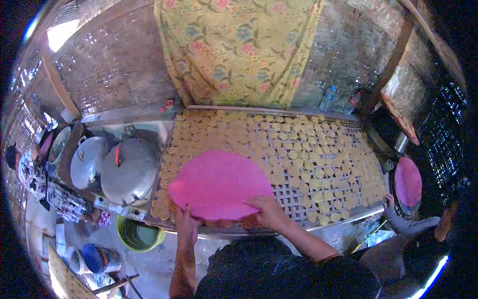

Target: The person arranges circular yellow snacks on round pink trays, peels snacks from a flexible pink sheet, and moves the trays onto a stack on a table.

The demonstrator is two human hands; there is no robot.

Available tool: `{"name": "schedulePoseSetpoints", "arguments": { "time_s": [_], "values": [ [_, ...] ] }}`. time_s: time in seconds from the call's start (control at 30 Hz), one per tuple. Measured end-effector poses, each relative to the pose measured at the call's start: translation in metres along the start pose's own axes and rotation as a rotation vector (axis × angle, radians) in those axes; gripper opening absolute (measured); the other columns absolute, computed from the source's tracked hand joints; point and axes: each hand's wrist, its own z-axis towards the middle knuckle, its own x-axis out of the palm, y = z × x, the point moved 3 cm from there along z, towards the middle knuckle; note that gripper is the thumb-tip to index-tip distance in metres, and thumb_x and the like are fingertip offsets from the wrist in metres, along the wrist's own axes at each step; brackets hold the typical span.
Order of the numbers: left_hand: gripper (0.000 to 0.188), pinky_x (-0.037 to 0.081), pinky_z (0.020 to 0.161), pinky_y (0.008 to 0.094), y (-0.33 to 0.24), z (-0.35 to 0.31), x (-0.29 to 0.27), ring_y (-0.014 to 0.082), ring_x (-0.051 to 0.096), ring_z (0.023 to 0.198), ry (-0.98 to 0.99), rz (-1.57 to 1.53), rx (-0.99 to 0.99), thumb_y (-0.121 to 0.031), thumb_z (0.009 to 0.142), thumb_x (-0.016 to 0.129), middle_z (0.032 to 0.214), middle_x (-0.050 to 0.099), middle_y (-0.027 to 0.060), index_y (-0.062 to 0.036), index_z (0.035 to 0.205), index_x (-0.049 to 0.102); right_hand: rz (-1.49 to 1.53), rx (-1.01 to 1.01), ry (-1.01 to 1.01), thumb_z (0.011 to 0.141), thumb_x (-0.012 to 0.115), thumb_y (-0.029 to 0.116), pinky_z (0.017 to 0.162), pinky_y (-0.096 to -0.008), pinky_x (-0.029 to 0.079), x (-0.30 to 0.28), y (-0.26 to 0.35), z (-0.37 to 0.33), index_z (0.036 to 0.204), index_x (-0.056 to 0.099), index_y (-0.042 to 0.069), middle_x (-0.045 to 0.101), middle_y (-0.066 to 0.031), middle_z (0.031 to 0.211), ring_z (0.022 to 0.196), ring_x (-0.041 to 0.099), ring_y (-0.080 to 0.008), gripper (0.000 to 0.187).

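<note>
A large round pink cloth-covered disc lies over the near left part of a woven bamboo drying rack. My left hand grips the disc's near left edge from beneath. My right hand rests on its near right edge, fingers spread on top. Several small yellow round wafers cover the rack in rows; some are hidden under the disc.
Two big metal pots with lids stand to the left of the rack. A green bucket sits below. Another person's hand touches the rack's right end, near a second pink disc. A flowered yellow cloth hangs behind.
</note>
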Motion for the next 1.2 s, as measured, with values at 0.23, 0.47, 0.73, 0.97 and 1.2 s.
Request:
{"name": "schedulePoseSetpoints", "arguments": {
  "time_s": [0.23, 0.47, 0.73, 0.97, 1.2],
  "values": [
    [0.056, 0.040, 0.095, 0.0540, 0.024, 0.010, -0.028, 0.0296, 0.044, 0.122, 0.012, -0.198, -0.136, -0.031, 0.093, 0.054, 0.137, 0.041, 0.0087, -0.0169, 0.140, 0.028, 0.032, 0.017, 0.002, 0.066, 0.058, 0.001, 0.089, -0.0413, 0.048, 0.011, 0.006, 0.001, 0.114, 0.062, 0.010, 0.064, -0.0142, 0.107, 0.098, 0.061, -0.0345, 0.048],
    [0.062, 0.038, 0.100, 0.0549, 0.021, 0.006, -0.022, 0.0337, 0.038, 0.126, 0.204, -0.290, -0.054, -0.044, 0.093, 0.048, 0.144, 0.029, 0.0104, -0.0177, 0.143, 0.023, 0.076, 0.066, -0.075, 0.072, 0.057, 0.005, 0.088, -0.0419, 0.047, 0.009, -0.006, 0.012, 0.116, 0.059, 0.009, 0.062, -0.0161, 0.108, 0.102, 0.058, -0.0353, 0.044],
    [0.050, 0.047, 0.091, 0.0485, 0.007, 0.006, 0.018, 0.0319, 0.051, 0.113, 0.136, -0.241, -0.033, -0.033, 0.096, 0.043, 0.139, 0.039, 0.0061, -0.0172, 0.141, 0.028, 0.260, 0.127, -0.593, 0.079, 0.054, 0.003, 0.073, -0.0365, 0.050, -0.123, -0.037, 0.054, 0.101, 0.062, 0.000, 0.067, -0.0155, 0.085, 0.080, 0.064, -0.0249, 0.023],
    [0.056, 0.047, 0.086, 0.0453, 0.020, 0.011, -0.025, 0.0310, 0.054, 0.108, 0.030, 0.051, -0.095, -0.040, 0.093, 0.048, 0.140, 0.042, 0.0090, -0.0145, 0.140, 0.033, -0.081, 0.671, -0.712, 0.086, 0.060, 0.022, 0.076, -0.0369, 0.050, -0.289, -0.167, -0.027, 0.106, 0.066, 0.005, 0.069, -0.0151, 0.092, 0.083, 0.066, -0.0246, 0.027],
    [0.059, 0.043, 0.093, 0.0381, 0.031, 0.031, 0.018, 0.0242, 0.053, 0.107, -0.038, -0.030, -0.094, -0.043, 0.090, 0.055, 0.136, 0.044, 0.0104, -0.0096, 0.136, 0.039, -1.017, 1.191, -0.804, 0.078, 0.057, 0.018, 0.078, -0.0433, 0.052, -0.435, -0.222, -0.224, 0.096, 0.070, 0.012, 0.068, -0.0170, 0.089, 0.085, 0.066, -0.0341, 0.023]
  ]
}}
